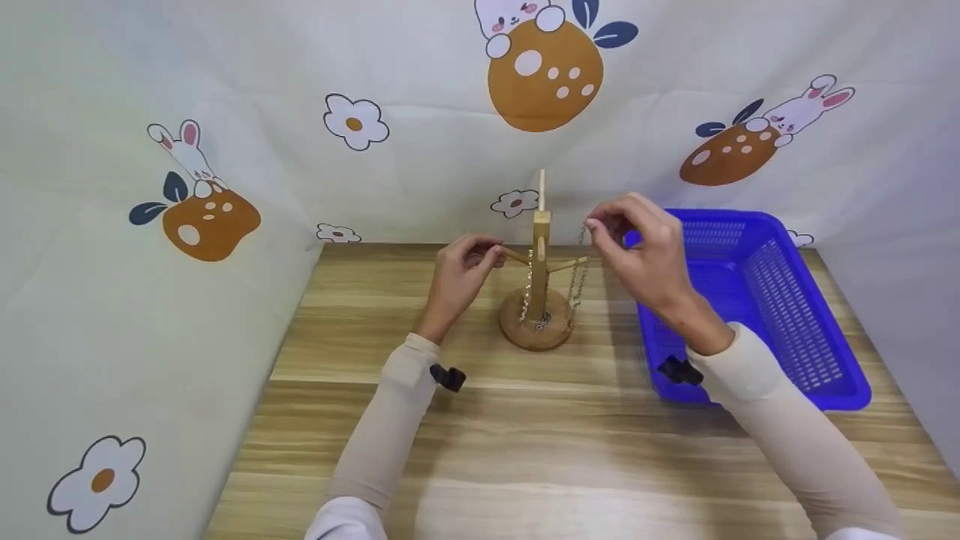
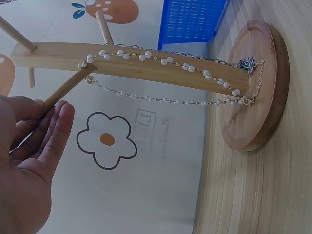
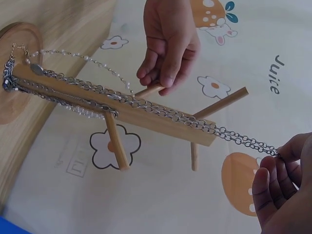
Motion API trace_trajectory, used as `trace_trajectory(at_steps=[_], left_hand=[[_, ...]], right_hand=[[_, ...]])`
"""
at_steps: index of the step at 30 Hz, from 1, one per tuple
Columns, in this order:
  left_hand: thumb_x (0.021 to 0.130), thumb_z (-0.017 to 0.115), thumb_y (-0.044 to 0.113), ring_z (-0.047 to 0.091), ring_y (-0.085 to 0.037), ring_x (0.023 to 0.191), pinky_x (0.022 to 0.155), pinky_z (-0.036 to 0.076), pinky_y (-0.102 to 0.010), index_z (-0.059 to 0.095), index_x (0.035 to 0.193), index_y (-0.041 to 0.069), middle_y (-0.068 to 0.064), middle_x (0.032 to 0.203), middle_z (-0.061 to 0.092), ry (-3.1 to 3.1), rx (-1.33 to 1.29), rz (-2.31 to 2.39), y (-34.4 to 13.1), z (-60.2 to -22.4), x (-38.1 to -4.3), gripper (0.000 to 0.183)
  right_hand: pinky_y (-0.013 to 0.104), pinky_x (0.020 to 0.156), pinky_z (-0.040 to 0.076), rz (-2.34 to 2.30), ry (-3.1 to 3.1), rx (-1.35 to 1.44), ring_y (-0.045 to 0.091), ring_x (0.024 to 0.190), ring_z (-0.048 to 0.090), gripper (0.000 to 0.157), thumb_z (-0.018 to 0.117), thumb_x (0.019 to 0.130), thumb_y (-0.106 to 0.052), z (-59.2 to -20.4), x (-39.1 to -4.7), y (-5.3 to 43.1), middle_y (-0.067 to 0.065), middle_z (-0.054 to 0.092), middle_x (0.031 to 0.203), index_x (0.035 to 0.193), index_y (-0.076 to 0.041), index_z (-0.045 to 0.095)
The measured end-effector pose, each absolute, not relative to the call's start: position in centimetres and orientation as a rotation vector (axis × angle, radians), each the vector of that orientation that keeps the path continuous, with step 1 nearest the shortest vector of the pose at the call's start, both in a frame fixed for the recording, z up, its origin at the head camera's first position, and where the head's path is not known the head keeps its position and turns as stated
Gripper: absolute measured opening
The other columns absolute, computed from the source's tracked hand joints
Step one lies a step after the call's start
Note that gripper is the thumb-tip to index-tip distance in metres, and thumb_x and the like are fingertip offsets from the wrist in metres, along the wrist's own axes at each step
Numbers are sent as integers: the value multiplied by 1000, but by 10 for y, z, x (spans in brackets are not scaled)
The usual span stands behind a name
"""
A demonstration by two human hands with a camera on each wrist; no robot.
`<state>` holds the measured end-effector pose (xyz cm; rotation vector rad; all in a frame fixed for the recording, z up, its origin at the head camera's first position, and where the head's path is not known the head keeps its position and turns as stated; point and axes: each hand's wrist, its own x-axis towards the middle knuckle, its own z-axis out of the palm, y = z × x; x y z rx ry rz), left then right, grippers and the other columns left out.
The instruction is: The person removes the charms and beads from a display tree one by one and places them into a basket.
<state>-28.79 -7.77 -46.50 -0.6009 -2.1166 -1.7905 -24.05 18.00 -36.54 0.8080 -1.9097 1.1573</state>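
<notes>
A wooden jewelry stand (image 1: 540, 281) with a round base (image 1: 534, 339) and several pegs stands upright on the table. My left hand (image 1: 463, 271) pinches the end of one lower peg (image 2: 68, 90) between thumb and fingers. A pearl-beaded necklace (image 2: 190, 68) hangs from that peg, its lower end on the base. My right hand (image 1: 646, 251), right of the post, pinches the top of a silver chain necklace (image 3: 231, 136) between thumb and forefinger. The doubled chain stretches from there down toward the base. More silver chain (image 3: 8, 78) is bunched around the post's foot.
A blue plastic basket (image 1: 821, 315) with slotted walls sits to the right, partly behind my right forearm. A patterned cloth backdrop (image 1: 420, 187) rises behind the wood-grain table (image 1: 510, 450). Upper pegs (image 3: 222, 104) jut from the top of the post.
</notes>
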Motion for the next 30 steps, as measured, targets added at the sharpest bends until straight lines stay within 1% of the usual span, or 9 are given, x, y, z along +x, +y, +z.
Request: trace_trajectory(at_steps=[8, 15, 23, 30], left_hand=[[99, 71, -3, 78, -36, 91, 86, 70, -28, 71, 111, -12, -25, 107, 71, -2112, -594, -1812, -78, -464, -287, 15], [101, 70, -1, 78, -35, 89, 84, 70, -28, 73, 111, -10, -23, 106, 73, -2096, -631, -1797, -79, -465, -287, 14], [100, 70, -2, 78, -36, 90, 85, 70, -29, 71, 112, -14, -26, 107, 73, -2102, -624, -1802, -79, -465, -288, 16], [100, 70, -2, 78, -36, 91, 86, 70, -28, 71, 112, -13, -27, 109, 73, -2114, -615, -1803, -79, -465, -288, 16]], right_hand=[[9, 63, 51, 1147, -1907, 762, 3, 73, 59, 4, 77, 93, 4, -360, -241, 188, 13, 71, 81, 91, 4, 74], [9, 64, 51, 1143, -1891, 735, 2, 74, 60, 4, 77, 92, 5, -357, -244, 195, 15, 70, 82, 91, 4, 74], [10, 64, 50, 1149, -1896, 686, 1, 73, 59, 5, 77, 91, 8, -354, -247, 204, 15, 69, 81, 91, 4, 74], [9, 64, 50, 1133, -1899, 640, -2, 74, 59, 4, 78, 91, 7, -350, -250, 213, 15, 70, 82, 91, 6, 74]])
